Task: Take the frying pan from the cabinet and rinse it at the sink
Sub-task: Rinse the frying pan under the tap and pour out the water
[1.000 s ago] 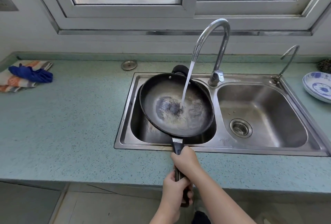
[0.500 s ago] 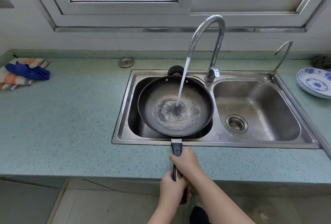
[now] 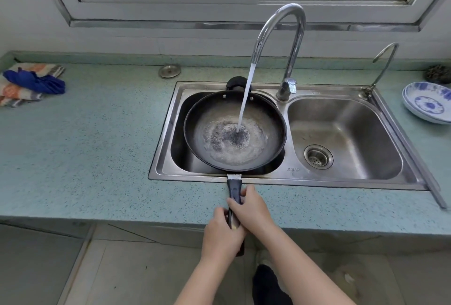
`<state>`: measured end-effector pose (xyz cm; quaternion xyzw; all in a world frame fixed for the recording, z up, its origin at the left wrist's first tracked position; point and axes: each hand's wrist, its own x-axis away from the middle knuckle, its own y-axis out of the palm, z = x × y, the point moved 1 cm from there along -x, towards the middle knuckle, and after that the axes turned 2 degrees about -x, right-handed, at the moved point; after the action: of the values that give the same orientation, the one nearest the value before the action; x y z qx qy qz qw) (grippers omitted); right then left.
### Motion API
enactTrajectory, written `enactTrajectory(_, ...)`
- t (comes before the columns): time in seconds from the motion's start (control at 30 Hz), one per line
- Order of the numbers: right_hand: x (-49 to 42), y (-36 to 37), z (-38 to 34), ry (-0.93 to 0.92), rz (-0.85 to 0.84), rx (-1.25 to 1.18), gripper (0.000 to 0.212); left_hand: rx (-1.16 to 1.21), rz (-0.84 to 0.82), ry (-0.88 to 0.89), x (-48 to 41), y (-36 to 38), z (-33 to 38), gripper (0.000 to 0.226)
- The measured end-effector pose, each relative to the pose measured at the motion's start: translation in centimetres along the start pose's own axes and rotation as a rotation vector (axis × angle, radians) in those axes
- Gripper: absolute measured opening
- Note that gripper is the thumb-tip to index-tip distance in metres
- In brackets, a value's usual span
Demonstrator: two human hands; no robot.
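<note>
A black frying pan sits level over the left basin of the steel double sink. Water runs from the tall curved tap and splashes in the pan's middle, where a shallow pool foams. The pan's dark handle reaches toward me over the counter edge. My right hand grips the handle nearer the pan. My left hand grips the handle's end just behind it. A small black helper handle shows at the pan's far rim.
A blue-green speckled counter surrounds the sink. Folded cloths with a blue rag lie at far left. A metal sink plug rests behind the sink. Blue-and-white plates stand at right, beside a thin second tap. A window is behind.
The pan has levelled out and shifted so the stream lands nearer its centre; more water pools in it. Both hands keep their grip on the handle.
</note>
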<state>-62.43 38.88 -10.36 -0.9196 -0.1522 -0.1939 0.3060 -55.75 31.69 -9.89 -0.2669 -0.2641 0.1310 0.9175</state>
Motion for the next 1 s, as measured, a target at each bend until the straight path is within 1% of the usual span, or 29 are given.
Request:
enactTrajectory(0.13, -0.1, -1.3, 0.4, -0.056, -0.018, 0.131, 0.023, -0.217, 0.157, 0.131, -0.7, -0.4, 0.1, 0.03)
enactTrajectory(0.3, -0.9, -4.5, 0.9, -0.232, 0.093, 0.239, 0.03, -0.417, 0.339, 0.343, -2.3, -0.5, 2.3, 0.034)
enactTrajectory(0.33, -1.2, -5.3, 1.0, -0.273, 0.117, 0.252, 0.033, -0.453, 0.353, 0.366, -2.5, -0.5, 3.1, 0.037)
enactTrajectory(0.43, -2.6, -8.0, 1.4, -0.365, 0.197, 0.281, 0.036, -0.538, 0.345, 0.417, -3.6, 0.2, 5.6, 0.042)
enactTrajectory(0.53, -4.4, -11.2, 1.6, -0.365, 0.247, 0.319, 0.041, -0.625, 0.323, 0.471, -4.9, 1.5, 7.8, 0.046)
enactTrajectory(0.63, -6.5, -14.0, 1.6, -0.383, 0.31, 0.345, 0.046, -0.659, 0.314, 0.488, -6.4, 2.7, 10.0, 0.049)
enactTrajectory(0.7, -8.0, -15.8, 1.6, -0.384, 0.344, 0.359, 0.049, -0.675, 0.316, 0.504, -7.5, 3.4, 11.5, 0.044)
enactTrajectory(0.8, -10.2, -18.1, 1.5, -0.4, 0.371, 0.401, 0.047, -0.727, 0.295, 0.501, -9.2, 4.4, 13.8, 0.049)
enactTrajectory(0.87, -11.7, -19.2, 1.3, -0.409, 0.383, 0.422, 0.05, -0.755, 0.291, 0.508, -10.3, 5.1, 15.0, 0.045)
enactTrajectory(1.0, -14.5, -20.5, 0.6, -0.417, 0.373, 0.448, 0.055, -0.795, 0.311, 0.501, -12.7, 6.3, 16.5, 0.057)
